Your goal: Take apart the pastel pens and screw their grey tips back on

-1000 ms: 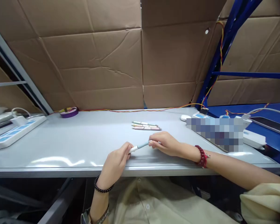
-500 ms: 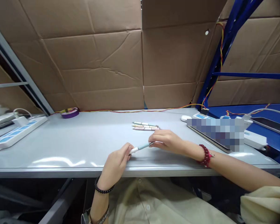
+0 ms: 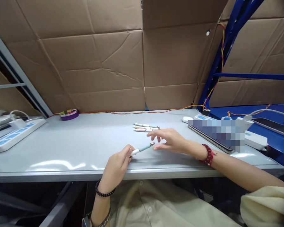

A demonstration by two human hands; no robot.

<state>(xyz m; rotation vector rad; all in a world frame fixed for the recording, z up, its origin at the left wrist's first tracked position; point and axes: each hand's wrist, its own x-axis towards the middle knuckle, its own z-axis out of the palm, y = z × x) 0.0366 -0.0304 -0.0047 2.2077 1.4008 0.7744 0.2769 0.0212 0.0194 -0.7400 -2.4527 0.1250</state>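
A white and pale blue pen is pinched at its white end by my left hand, tilted with its metal-tipped end up to the right. My right hand is just off that tip, thumb and fingers apart, holding nothing. Beyond it, several pens with white, green and pink parts lie side by side on the pale table. The fingers of my right hand partly cover their right ends.
A purple tape roll sits at the back left. Power strips lie at the left; a tablet-like device, partly blurred out, a white mouse-like object and a phone are at the right. Cardboard walls the back.
My right hand has let go of the pen's metal end and opened, moving slightly away from it. My left hand still holds the pen in nearly the same place.
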